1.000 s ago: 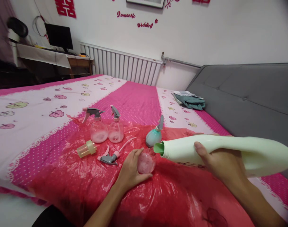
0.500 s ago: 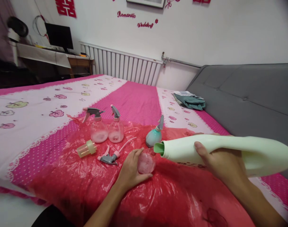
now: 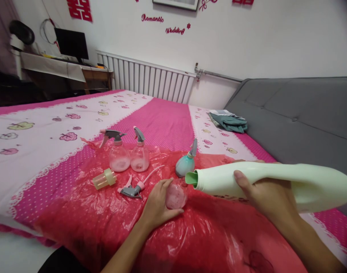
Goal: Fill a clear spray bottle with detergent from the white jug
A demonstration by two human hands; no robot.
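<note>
My left hand (image 3: 159, 204) is wrapped round a clear pink bottle (image 3: 177, 194) that has no spray head on it. In my right hand (image 3: 271, 195) is a large pale green plastic jug (image 3: 227, 176) with a handle, tipped on its side. Its green spout (image 3: 191, 178) is at the mouth of the pink bottle. To the left of my left hand lies a loose grey and pink spray head (image 3: 132, 190) with a thin tube. A teal spray bottle (image 3: 185, 165) stands just behind the pink bottle.
Two clear pink spray bottles (image 3: 119, 159) stand side by side at the back left. A yellowish cap or cup (image 3: 104, 179) lies before them. Red plastic sheeting (image 3: 85, 212) covers part of the bed. Folded clothes (image 3: 228, 122) rest near the grey headboard (image 3: 298, 110).
</note>
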